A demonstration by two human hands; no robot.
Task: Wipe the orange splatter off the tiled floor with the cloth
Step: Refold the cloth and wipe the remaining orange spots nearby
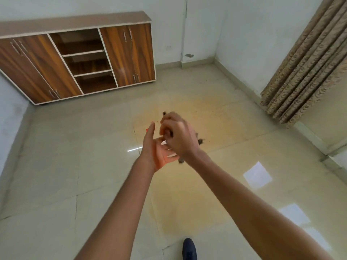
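I stand over a shiny tiled floor (75,166) with a faint orange-yellow stain (187,201) spreading ahead of my feet and beyond my hands. My left hand (156,152) is held out flat and open, its palm smeared orange. Just above it, my right hand (180,137) has its fingers curled on some dark crumbly material (168,133). A few dark bits (200,141) hang in the air around the hands. A small bright orange-red spot (147,130) shows beside my left fingertips. No cloth is in view.
A wooden cabinet (78,59) with open middle shelves stands against the far wall on the left. Patterned beige curtains (309,62) hang on the right. My dark shoe (189,248) is at the bottom edge. Bright window reflections (257,174) lie on the tiles.
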